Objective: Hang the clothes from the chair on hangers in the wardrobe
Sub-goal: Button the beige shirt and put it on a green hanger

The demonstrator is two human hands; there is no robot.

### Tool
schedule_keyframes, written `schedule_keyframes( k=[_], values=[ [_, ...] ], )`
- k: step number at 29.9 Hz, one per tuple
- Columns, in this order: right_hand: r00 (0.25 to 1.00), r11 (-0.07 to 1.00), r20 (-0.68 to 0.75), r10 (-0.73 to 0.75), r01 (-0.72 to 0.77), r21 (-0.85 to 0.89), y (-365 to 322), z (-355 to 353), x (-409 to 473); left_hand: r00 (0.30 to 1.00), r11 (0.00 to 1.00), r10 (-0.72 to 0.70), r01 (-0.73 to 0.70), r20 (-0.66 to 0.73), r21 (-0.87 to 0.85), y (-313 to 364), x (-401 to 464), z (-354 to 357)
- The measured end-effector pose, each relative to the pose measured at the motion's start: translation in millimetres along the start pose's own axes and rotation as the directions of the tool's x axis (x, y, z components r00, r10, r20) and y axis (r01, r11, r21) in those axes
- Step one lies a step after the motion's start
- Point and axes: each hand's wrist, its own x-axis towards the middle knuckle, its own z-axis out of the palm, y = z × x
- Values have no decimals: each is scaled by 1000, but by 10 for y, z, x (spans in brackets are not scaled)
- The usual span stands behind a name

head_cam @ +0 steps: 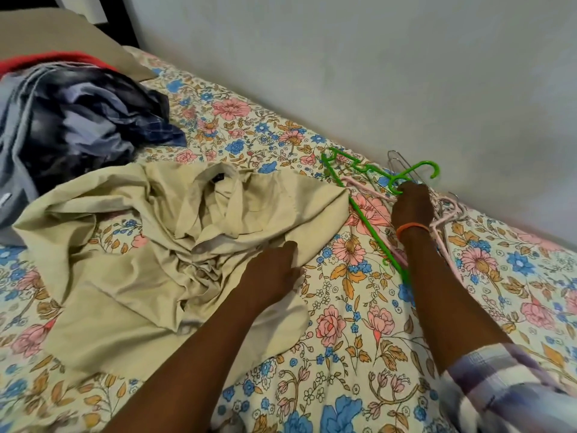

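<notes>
The right hand curls its fingers round the neck of the green hanger, which lies on a pile of pink and wire hangers beside the wall. The left hand rests flat, fingers straight, on the beige shirt spread crumpled on the bed. Lift the green hanger straight up so its hook clears the others. Hold the shirt down, find the collar, then feed in one shoulder at a time. More clothes wait at the far left.
</notes>
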Motion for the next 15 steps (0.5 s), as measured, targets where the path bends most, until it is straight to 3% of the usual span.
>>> schedule_keyframes(
  k=[3, 6, 10, 15],
  values=[
    [996, 992, 15, -83, 81, 95, 1, -87, 83, 1000, 996, 2, -3, -7, -85, -31, 9, -40],
    [991, 980, -50, -123, 129, 151, -108, -174, 123, 995, 984, -11, -7, -99, -178, -129, 11, -130],
    [996, 923, -86, -22, 54, 382, -360, -276, 238, 959, 975, -70, 9, -274, -220, -351, 21, -305],
    [994, 737, -90, 59, 18, 676, -776, -406, 258, 856, 969, -208, 116, -473, -217, -554, 34, -652]
  ],
)
